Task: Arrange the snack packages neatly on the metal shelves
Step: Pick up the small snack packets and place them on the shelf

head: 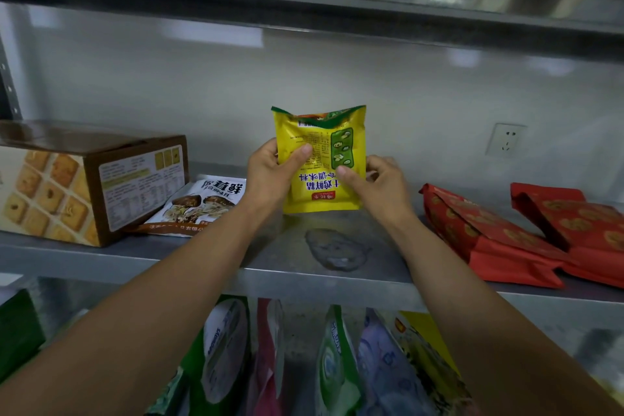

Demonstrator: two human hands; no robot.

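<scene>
We face the dull steel shelf (304, 275), its deck scuffed at centre. At 9 o'clock sits a stiff brown biscuit carton (91, 186); at 3 o'clock lie crinkled red bags (489, 236). At centre we hold the yellow packet (324, 162) upright over the deck, print upside down. Our left hand (270, 176) and right hand (381, 186) each pinch a side edge, thumbs in front. It looks light, soft and slick, so the side seams seem the surest hold.
</scene>
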